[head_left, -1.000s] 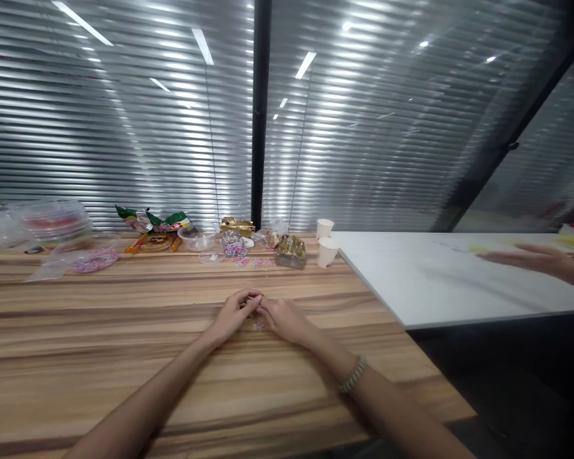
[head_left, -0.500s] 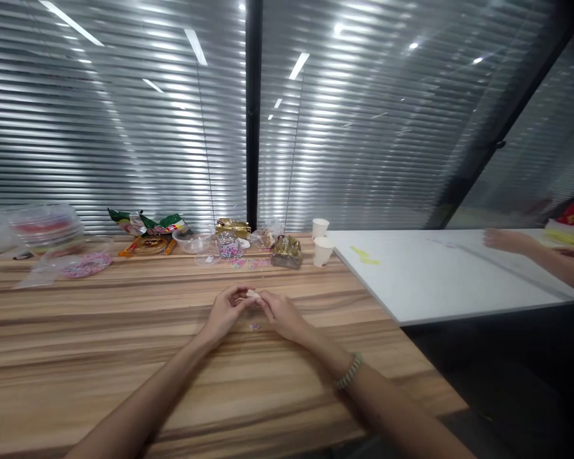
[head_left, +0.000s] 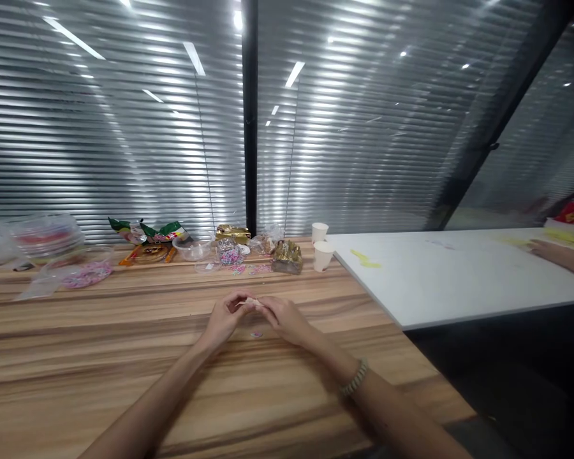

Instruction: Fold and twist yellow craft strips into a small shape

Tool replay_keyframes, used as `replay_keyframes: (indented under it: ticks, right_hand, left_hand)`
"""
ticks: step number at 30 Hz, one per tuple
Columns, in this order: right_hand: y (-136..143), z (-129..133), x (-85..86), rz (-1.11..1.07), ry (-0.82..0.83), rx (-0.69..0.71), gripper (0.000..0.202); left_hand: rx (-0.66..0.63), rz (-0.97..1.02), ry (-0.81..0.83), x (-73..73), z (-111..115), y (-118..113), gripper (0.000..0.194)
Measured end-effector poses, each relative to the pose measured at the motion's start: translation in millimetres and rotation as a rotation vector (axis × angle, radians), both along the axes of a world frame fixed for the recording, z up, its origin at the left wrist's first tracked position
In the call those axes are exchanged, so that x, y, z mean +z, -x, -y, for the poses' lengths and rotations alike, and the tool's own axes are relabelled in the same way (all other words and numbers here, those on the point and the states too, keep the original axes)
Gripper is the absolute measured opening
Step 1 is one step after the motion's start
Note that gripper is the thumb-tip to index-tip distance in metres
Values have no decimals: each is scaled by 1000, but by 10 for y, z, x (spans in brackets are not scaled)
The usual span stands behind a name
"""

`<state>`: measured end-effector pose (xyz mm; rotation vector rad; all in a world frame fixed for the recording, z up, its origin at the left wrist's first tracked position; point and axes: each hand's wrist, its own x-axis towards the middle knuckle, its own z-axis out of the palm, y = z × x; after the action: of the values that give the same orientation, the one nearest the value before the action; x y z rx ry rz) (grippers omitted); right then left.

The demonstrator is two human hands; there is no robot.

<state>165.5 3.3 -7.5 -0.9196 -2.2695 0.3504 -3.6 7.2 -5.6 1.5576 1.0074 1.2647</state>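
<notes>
Pinching a small pale piece (head_left: pixel 252 301) between the fingertips of both hands, left hand (head_left: pixel 226 319) and right hand (head_left: pixel 287 320) meeting just above the counter (head_left: pixel 124 357), each grip clamped on it. Lying just beneath, a tiny pink scrap (head_left: pixel 256 334). Standing farther back, two paper cups (head_left: pixel 322 248) near a gold packet (head_left: pixel 287 256) and snack bags (head_left: pixel 165 231).

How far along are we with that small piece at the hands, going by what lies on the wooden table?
Done: one small pink piece lies on the wooden table just below the hands. In hand: the left hand and right hand pinch a small pale piece between their fingertips; it is too small to say what it is. Left: the bag of pink bits, the heap of small pieces and the two paper cups sit untouched at the far edge.
</notes>
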Motion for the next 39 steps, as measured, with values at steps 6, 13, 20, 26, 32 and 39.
replay_keyframes:
  ticks: [6, 13, 20, 26, 32, 39]
  right_hand:
    - [8, -18, 62, -200, 126, 25, 32]
    - [11, -65, 33, -341, 229, 31, 31]
    - [22, -120, -6, -539, 297, -108, 30]
    - [3, -153, 1, -720, 442, -82, 34]
    - [-8, -168, 30, -756, 473, -103, 25]
    - [111, -84, -31, -866, 658, 46, 35]
  left_hand:
    - [52, 6, 61, 18, -32, 46, 27]
    - [-35, 9, 99, 18, -31, 42, 37]
    - [91, -41, 85, 81, -5, 61, 32]
    - [125, -46, 79, 92, -20, 101, 35]
    - [8, -62, 111, 67, -17, 101, 37]
    - [-38, -39, 149, 59, -8, 58, 36]
